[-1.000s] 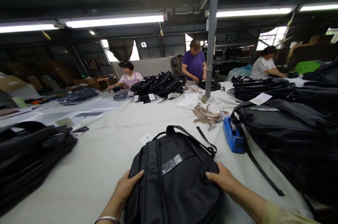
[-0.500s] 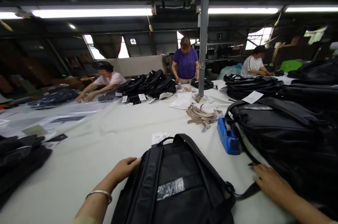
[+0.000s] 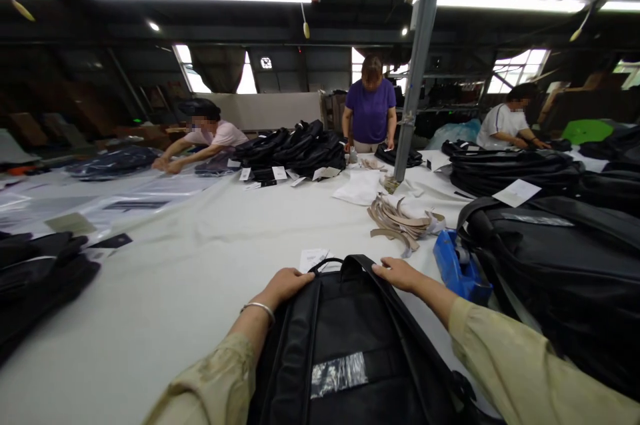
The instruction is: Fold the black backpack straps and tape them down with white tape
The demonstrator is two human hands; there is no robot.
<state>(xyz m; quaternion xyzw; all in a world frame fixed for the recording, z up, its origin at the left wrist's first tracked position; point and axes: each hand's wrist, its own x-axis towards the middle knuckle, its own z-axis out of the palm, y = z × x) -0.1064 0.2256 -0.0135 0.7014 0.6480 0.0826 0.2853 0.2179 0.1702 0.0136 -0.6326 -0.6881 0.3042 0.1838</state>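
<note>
A black backpack (image 3: 360, 325) lies strap side up on the table in front of me. A strip of clear film crosses the band on its back panel. My left hand (image 3: 289, 285), with a silver bangle at the wrist, is closed on the upper left edge of the bag, near the top loop. My right hand (image 3: 399, 273) pinches the upper end of the right shoulder strap (image 3: 387, 298). White paper tags (image 3: 313, 258) stick out beyond the bag's top. The bag's lower end runs out of view.
Right of the bag stands a blue tape dispenser (image 3: 460, 268), beside stacked black backpacks (image 3: 555, 258). Tan strips (image 3: 400, 218) lie near a metal post (image 3: 417, 65). More black bags (image 3: 40, 278) are at left. Three co-workers, one in purple (image 3: 371, 111), work across the white table (image 3: 175, 278).
My right hand has moved from the loose strap at the right up to the top of the shoulder strap. The left hand has slid up the bag's edge. The view has shifted.
</note>
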